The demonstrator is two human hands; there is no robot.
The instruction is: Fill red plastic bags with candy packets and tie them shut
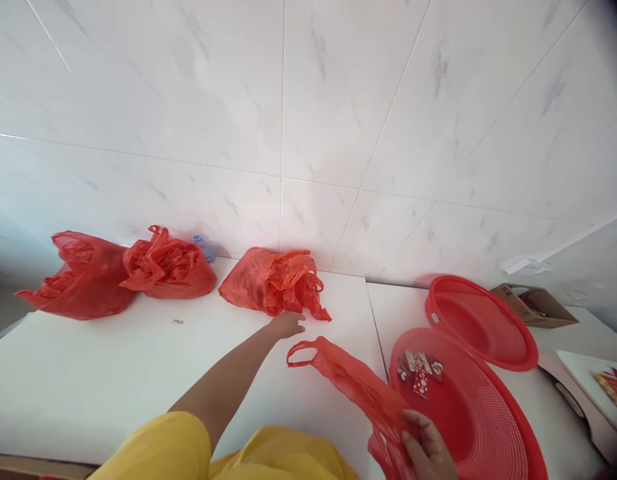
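gripping the loose red bag [356,380] above the table [138,373] by the nearer basket [503,420], the right hand [427,443] could tear its thin plastic by pulling hard; the left hand [288,325], empty and outstretched, might snag the bulging bag [251,280].

A broad open stretch of table [113,373] fills the lower left of the frame, with only a small scrap [177,322] lying on it. Along its back edge, the far-left bag [98,283] and its neighbouring bag [176,267] form a barrier; a narrow gap separates them from the central bag [251,280], perhaps partly closed by a bottle [207,250]. Between the hands, a loose bag [356,380] crosses the way to the front basket [453,417], lower right.
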